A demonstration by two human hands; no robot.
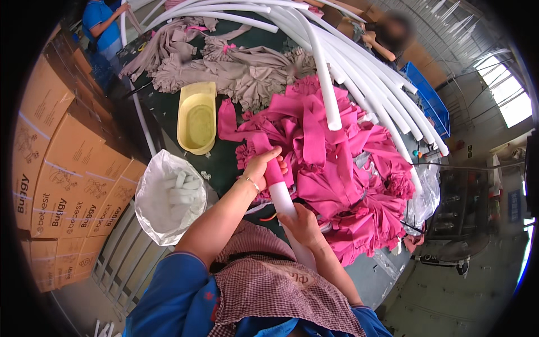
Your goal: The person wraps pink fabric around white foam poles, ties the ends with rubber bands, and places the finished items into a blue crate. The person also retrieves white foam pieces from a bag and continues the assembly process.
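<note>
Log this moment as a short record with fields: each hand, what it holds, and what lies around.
left hand: grips the pink fabric sleeve bunched on the white foam tube
right hand: closed around the same tube, lower down
table: dark green
centre: pile of pink sleeves
far side: beige sleeves, long white tubes
left: yellow tub, clear bag of short white pieces, cardboard boxes

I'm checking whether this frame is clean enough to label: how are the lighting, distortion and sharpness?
Head view: strong fisheye bending, so the white foam tubes and cardboard boxes curve toward a black rim; the window at upper right is blown out; the middle is evenly lit, and the left hand, right hand and pink fabric are sharp; the person at the top is blurred.
</note>
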